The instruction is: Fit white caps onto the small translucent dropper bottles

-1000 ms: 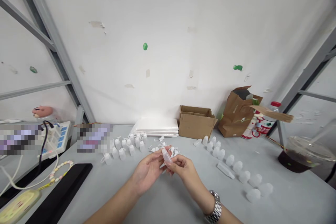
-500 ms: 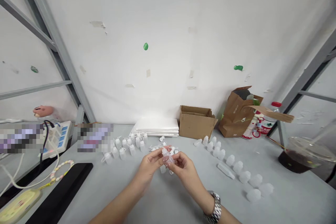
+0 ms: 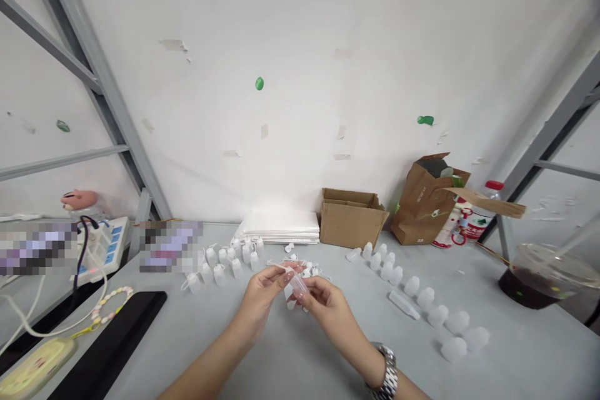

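Note:
Between both hands, over the middle of the table, is a small translucent plastic dropper bottle point(image 3: 297, 284), tilted. My left hand point(image 3: 262, 295) pinches its upper left end, where the fingers partly cover it. The fingers of my right hand point(image 3: 325, 301) close round its lower right side. Just behind and beneath the hands lies a loose pile of small white caps point(image 3: 315, 270), partly hidden. To the left stand several capped white bottles point(image 3: 219, 274) with thin loops. Several cloudy bottles without loops point(image 3: 425, 297) form a line on the right, beside a slim clear bottle point(image 3: 404, 304) lying flat.
Against the wall are a stack of white packets point(image 3: 280, 228), an open cardboard box point(image 3: 351, 220) and a brown paper bag point(image 3: 422, 206). A dark drink cup point(image 3: 532, 281) stands far right. At left lie a black pad point(image 3: 112, 347) and a power strip point(image 3: 115, 244).
The bottle has turned in my fingers, and my right hand has shifted slightly down it. My left fingers have moved a little left. The things on the table look unmoved.

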A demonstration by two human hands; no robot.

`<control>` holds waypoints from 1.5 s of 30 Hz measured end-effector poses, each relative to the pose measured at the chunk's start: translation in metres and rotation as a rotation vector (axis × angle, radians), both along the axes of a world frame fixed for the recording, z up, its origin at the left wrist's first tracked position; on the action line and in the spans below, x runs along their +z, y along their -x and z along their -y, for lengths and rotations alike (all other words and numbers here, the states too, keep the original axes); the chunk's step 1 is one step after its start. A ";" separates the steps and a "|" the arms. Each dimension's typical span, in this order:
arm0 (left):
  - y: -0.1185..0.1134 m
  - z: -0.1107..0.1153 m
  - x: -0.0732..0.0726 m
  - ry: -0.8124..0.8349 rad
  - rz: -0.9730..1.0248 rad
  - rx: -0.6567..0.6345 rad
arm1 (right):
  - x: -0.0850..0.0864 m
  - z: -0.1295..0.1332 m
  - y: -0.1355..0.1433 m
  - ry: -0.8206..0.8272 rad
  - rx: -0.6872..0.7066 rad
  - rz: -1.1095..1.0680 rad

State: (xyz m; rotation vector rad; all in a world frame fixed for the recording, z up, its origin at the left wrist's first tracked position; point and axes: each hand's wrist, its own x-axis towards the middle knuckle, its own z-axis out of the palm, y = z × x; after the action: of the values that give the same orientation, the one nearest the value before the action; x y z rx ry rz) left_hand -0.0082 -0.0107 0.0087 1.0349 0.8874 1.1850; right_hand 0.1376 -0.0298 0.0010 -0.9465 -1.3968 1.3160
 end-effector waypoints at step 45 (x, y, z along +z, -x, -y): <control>-0.016 0.009 -0.005 0.159 0.262 -0.145 | -0.018 0.010 0.006 -0.847 -0.426 0.721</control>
State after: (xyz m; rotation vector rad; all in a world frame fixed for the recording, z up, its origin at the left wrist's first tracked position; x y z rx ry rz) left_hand 0.0081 -0.0200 0.0038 0.7809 0.6766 1.0808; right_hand 0.1318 -0.0396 -0.0170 -1.0503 -1.9011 -0.0240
